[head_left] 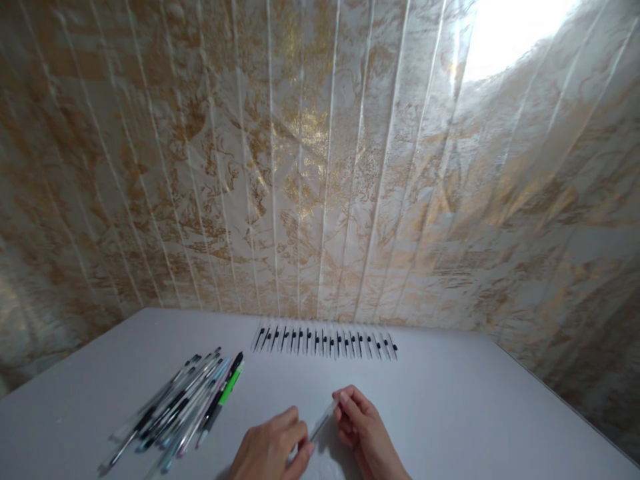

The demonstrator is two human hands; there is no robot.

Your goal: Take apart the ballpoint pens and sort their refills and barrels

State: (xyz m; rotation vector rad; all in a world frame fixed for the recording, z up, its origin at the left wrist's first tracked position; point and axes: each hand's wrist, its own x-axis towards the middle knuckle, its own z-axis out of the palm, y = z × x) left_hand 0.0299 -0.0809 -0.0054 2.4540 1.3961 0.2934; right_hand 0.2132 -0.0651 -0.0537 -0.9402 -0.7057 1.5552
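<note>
Nearest you is your left hand [270, 443], fingers curled, thumb and forefinger closing on the near end of a slim clear pen [323, 421]. Your right hand [367, 433] pinches its far end, so it slants between both hands. This looks like a two-handed handling step; any move calls for light, steady fingertips. Beyond your hands lies a row of slim clear pieces [331, 343]; left of your left hand, a loose pile of pens [185, 400] rests on the white table [450, 400].
</note>
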